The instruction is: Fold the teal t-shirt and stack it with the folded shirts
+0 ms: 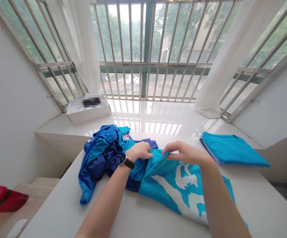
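Note:
A bright blue T-shirt (163, 185) with large white brush-like lettering lies spread on the white table in front of me. My right hand (183, 152) pinches a raised fold at its upper edge between thumb and fingers. Close by on the left, my left hand (141, 151) is closed on the same shirt's upper edge, though its fingertips are partly hidden. A black wristwatch (126, 161) is on my left wrist. Beside my left hand, a crumpled heap of blue and navy clothes (103, 148) touches the shirt's left end.
A folded stack of blue clothes (235, 148) sits at the table's right. Behind the white table (66, 198), a white box (88, 114) with a blurred dark item stands on the windowsill (153, 115). White curtains (213, 96) hang before the barred window. A red object (4, 199) is at lower left.

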The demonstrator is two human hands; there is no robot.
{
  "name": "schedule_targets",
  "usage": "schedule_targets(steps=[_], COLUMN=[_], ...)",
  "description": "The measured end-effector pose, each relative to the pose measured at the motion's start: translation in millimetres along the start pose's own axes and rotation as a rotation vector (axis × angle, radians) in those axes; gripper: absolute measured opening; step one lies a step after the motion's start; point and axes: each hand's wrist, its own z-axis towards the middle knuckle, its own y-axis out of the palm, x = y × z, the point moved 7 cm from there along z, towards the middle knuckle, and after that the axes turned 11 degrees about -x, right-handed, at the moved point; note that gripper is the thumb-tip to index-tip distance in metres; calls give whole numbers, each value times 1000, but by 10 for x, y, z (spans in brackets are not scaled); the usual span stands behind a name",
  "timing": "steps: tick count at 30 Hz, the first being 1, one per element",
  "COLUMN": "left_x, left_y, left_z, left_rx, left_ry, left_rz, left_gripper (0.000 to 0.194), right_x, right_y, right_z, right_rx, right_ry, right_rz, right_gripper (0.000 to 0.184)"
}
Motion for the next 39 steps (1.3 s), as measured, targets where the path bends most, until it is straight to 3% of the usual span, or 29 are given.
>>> schedule_targets(steps=[5,8,12,18,22,25,27,33,39], left_x=[97,182,146,10,-19,-30,-51,-173,-203], left_y=[-44,25,176,267,253,264,265,310,294], left_z=[-22,34,169,172,62,16,19,102,119], left_rx=[78,67,28,-177,-313,-377,-372,-339,-273], left_ry=[17,93,84,91,110,109,101,20,-23], left_rz=[70,3,-125,-496,-760,-907,-880,-534,-325], left_gripper=[24,25,26,34,37,51,53,22,26], right_x=[39,67,41,74,371,641,765,879,938], right_y=[9,27,45,31,48,138,207,280,267], right_z=[19,61,88,138,361,576,683,766,778], right_rx=[3,5,1,2,118,190,210,241,302], right_ry=[1,2,-9,-67,-62,1,35,84,191], right_rz=[16,5,1,49,56,4,-27,-53,-110], right_gripper=[24,25,25,28,29,27,25,21,16])
